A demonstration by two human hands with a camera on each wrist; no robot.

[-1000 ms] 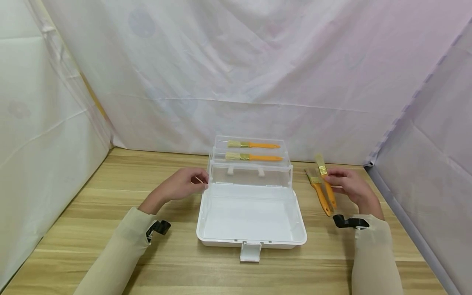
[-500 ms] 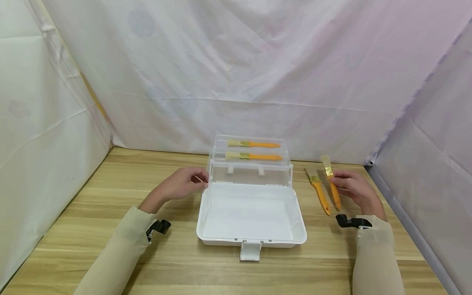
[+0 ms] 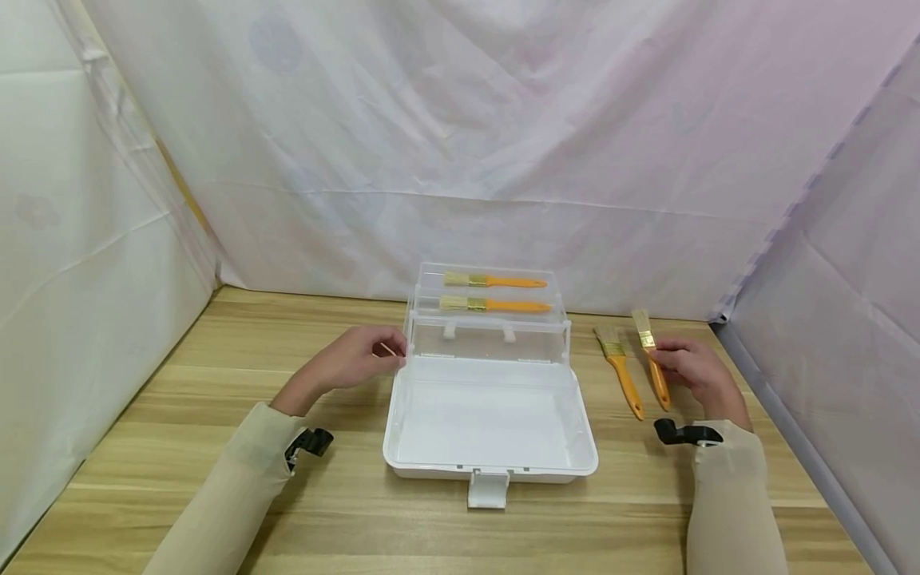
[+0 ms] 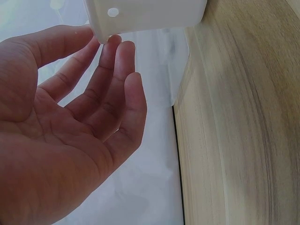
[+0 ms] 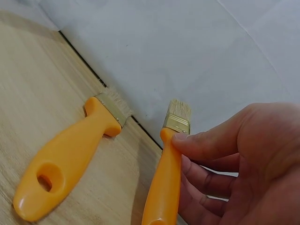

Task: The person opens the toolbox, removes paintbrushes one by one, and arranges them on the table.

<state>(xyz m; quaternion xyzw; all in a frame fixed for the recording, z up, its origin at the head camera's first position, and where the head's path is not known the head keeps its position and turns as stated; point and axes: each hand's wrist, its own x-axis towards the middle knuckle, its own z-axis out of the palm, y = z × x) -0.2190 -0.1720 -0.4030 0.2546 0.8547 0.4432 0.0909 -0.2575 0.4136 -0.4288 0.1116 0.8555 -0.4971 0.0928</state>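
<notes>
Currently, your right hand [image 3: 691,367] pinching a slim orange-handled paintbrush [image 5: 164,185], pale bristles [image 5: 179,108], gold metal band [image 5: 176,123], just right of a wider orange-handled brush [image 3: 624,379], your left hand [image 3: 355,359] pinching a corner of an open white plastic box [image 3: 489,423].

The right hand [image 3: 695,371] pinches a brush [image 3: 658,382]; the left hand [image 3: 358,357] touches the white box [image 3: 492,423].

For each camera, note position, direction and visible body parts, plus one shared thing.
Head: head-worn, facing forward and down at the box; left hand, right hand, sleeves show.
Left wrist: worn there, facing the box; left hand shows.
Right wrist: worn there, facing the held brush; right hand shows.
Head and right wrist share the held brush.
</notes>
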